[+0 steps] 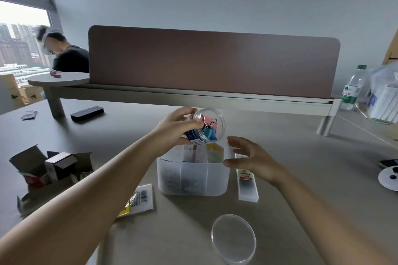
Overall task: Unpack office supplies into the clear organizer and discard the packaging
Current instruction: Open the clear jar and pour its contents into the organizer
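My left hand [178,127] grips a clear round jar [207,126] of coloured binder clips, tilted with its open mouth facing right above the clear organizer [192,175]. Pink and blue clips sit at the jar's mouth. The organizer stands mid-table with divided compartments; dark small items fill the front ones, and packets stand in the back ones. My right hand [252,157] hovers open beside the organizer's right rim, fingers spread, holding nothing. The jar's clear lid [233,239] lies flat on the table in front.
A long clear box [247,185] lies right of the organizer, a flat plastic packet [139,200] to its left. Opened cardboard boxes [49,170] sit at the left. A black eraser [87,113], a water bottle [352,88], a plastic bag [383,97] and a desk divider [213,60] stand farther back.
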The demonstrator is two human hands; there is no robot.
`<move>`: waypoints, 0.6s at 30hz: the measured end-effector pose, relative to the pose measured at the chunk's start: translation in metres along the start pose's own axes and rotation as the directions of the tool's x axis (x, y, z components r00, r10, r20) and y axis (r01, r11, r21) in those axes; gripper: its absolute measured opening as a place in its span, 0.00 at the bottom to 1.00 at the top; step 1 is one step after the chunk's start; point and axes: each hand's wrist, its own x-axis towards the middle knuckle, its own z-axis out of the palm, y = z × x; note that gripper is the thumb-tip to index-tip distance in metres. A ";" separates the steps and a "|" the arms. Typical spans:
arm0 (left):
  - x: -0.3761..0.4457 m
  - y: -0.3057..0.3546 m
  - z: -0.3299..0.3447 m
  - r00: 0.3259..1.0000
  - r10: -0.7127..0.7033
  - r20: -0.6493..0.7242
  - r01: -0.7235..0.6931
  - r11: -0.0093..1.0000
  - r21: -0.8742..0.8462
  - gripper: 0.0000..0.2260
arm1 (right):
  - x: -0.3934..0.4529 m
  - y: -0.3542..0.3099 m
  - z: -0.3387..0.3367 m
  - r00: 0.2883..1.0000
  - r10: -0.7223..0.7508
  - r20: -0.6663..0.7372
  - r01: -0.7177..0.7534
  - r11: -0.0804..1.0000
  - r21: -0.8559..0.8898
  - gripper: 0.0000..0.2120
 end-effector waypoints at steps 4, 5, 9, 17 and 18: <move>0.004 -0.005 0.002 0.996 0.061 0.060 -0.065 0.996 0.068 0.20 | 0.003 0.002 -0.001 0.999 0.003 0.053 -0.004 1.000 0.029 0.38; 0.004 -0.007 0.002 0.995 0.075 0.067 -0.080 0.993 0.084 0.21 | 0.003 0.001 -0.001 0.999 -0.002 0.052 0.000 1.000 0.030 0.40; 0.002 -0.013 0.004 0.989 0.135 0.054 -0.140 0.982 0.125 0.22 | 0.002 -0.002 -0.001 0.999 -0.010 0.048 0.008 0.999 0.044 0.42; -0.002 -0.020 0.007 0.975 0.214 0.060 -0.222 0.959 0.179 0.24 | -0.003 -0.005 0.000 0.997 -0.058 0.052 0.049 0.988 0.150 0.32; -0.003 -0.021 0.007 0.971 0.229 0.071 -0.239 0.952 0.190 0.25 | -0.003 -0.004 0.000 0.997 -0.066 0.047 0.058 0.985 0.165 0.29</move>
